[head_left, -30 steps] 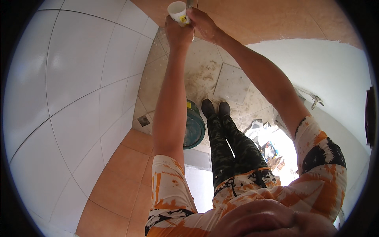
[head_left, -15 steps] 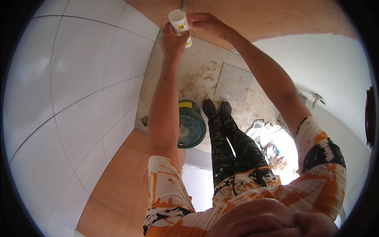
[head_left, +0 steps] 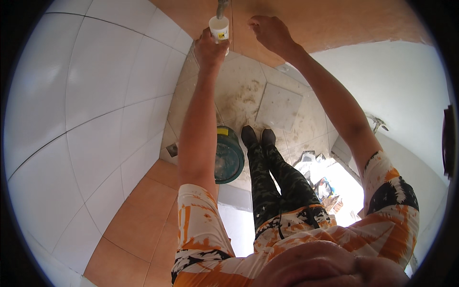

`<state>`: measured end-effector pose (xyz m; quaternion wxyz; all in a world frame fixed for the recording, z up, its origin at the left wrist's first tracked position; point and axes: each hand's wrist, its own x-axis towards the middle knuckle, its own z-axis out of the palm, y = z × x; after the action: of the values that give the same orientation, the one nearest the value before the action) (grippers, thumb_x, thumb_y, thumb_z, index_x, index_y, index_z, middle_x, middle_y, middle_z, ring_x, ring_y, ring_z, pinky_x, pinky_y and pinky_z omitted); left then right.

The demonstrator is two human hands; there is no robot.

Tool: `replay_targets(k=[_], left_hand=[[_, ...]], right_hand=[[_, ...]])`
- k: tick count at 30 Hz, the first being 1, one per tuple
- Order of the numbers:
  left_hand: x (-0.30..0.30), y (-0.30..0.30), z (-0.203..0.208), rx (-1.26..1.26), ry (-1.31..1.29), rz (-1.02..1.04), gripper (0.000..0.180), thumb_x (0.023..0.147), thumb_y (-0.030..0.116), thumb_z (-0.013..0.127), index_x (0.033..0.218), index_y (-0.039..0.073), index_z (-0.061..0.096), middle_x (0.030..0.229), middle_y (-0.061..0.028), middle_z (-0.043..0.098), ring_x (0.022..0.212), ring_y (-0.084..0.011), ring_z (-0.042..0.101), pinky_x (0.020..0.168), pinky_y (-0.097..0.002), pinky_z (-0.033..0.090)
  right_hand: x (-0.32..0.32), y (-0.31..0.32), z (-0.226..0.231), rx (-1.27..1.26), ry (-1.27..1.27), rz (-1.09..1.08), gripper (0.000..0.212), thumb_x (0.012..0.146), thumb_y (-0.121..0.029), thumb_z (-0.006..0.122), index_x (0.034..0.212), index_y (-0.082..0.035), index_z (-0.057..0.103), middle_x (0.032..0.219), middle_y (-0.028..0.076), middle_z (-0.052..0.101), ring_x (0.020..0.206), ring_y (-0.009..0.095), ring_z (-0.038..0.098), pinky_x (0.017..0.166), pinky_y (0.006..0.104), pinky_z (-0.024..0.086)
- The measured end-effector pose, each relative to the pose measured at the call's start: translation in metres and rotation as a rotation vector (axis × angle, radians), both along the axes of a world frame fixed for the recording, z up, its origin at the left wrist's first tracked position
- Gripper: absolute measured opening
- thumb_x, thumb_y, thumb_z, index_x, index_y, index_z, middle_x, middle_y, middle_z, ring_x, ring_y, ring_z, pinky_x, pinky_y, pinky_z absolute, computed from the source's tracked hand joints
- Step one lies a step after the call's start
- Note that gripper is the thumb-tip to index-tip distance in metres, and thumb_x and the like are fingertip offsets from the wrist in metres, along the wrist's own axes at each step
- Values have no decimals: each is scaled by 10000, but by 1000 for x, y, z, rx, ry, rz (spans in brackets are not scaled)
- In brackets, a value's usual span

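Observation:
Near the top of the view, my left hand [head_left: 210,50] is wrapped round a white cylindrical container [head_left: 220,36] with a yellow and black label. Its round open mouth faces up, just below the end of a grey metal spout or pipe [head_left: 221,8]; whether the two touch I cannot tell. My right hand [head_left: 273,34] is raised to the right of the container, apart from it, in front of the orange tiled wall [head_left: 330,21]. Its fingers are curled in; what they hold, if anything, is hidden.
A dark green bucket [head_left: 229,160] stands on the dirty tiled floor [head_left: 239,91], left of my shoes. White tiles [head_left: 95,71] cover the left wall. On the right, a metal tap [head_left: 377,123] sticks out from the pale wall. Assorted litter [head_left: 327,189] lies in bright light by my legs.
My right hand has left the container and moved right. My left hand has shifted the container slightly, so its mouth now sits under the spout.

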<state>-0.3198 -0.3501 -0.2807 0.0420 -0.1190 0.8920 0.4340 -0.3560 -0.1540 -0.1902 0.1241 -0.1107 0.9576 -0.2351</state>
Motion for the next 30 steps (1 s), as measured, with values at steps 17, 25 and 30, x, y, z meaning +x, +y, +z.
replay_targets(k=[17,25,30], left_hand=[[-1,2,25,-29,-72,39,584,703,272,794,1242,119,629,1151,-101,719,1119,-327,638,995,-501,459],[0,4,26,-98,-24,34,578,694,294,814,1221,126,643,1126,-97,732,1076,-333,666,942,-512,500],[2,1,30,-162,-3,18,576,683,308,831,1202,124,662,1083,-108,751,1027,-321,706,916,-482,539]], right_hand=[[-95,-59,65,241,356,656,57,786,-79,661,776,-27,681,825,219,700,819,385,709,688,492,555],[-100,-57,57,263,447,727,74,766,-112,655,734,-53,685,725,185,686,685,367,694,581,479,532],[-107,-57,47,212,493,752,69,778,-163,675,749,-101,665,736,124,676,718,324,687,594,453,527]])
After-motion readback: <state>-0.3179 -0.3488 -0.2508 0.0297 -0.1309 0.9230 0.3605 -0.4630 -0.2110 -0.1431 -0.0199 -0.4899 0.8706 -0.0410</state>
